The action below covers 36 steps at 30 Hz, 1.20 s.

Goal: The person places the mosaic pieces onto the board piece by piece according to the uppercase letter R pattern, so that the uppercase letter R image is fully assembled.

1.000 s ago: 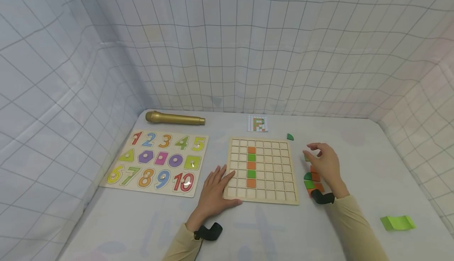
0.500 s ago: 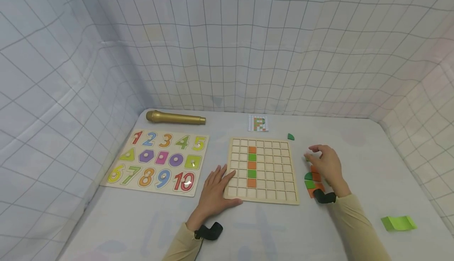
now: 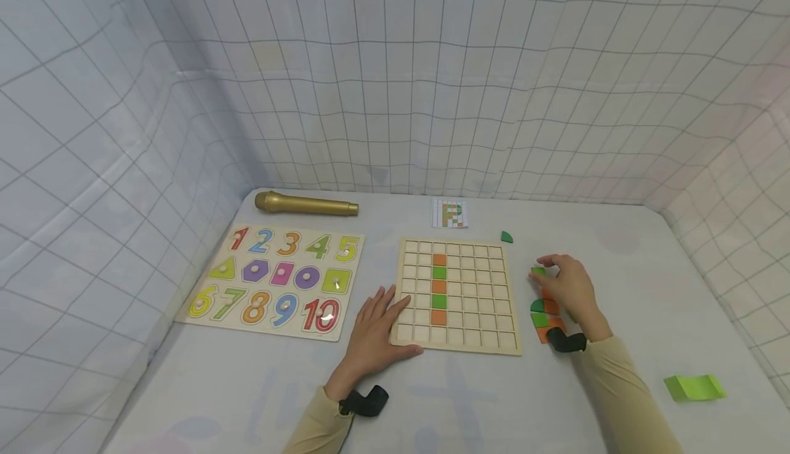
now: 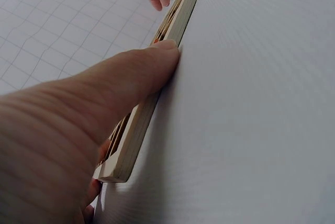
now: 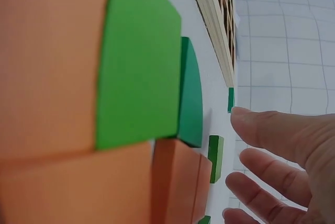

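Our spread left hand [image 3: 372,345] can brace the board [image 3: 470,304]; our right hand [image 3: 569,291] (thumb and fingers parted) should squarely pinch the green block [image 5: 215,158] near its fingertips.

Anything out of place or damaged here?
Stray: a dark-green quarter-round block lies off the far right corner of the square wooden grid board, apart from the loose orange and green blocks. No damage visible.

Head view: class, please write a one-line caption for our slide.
The left hand touches the wooden grid board; the right hand hovers by loose green and orange tiles.
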Each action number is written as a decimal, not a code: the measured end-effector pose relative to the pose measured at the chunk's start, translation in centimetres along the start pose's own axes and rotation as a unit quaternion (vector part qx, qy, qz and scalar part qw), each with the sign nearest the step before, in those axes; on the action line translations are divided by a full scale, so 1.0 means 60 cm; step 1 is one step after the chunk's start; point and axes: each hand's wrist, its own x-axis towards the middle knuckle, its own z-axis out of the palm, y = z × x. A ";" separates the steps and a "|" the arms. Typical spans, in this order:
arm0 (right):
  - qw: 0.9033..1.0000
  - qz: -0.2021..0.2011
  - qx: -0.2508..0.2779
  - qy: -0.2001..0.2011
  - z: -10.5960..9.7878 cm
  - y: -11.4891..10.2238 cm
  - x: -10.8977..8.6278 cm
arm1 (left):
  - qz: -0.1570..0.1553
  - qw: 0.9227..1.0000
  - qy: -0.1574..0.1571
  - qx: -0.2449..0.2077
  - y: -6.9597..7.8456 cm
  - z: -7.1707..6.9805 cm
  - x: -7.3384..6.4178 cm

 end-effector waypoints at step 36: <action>0.997 0.025 -0.019 -0.077 -0.015 -0.019 0.005 | 0.003 1.000 0.003 0.001 -0.002 0.001 -0.001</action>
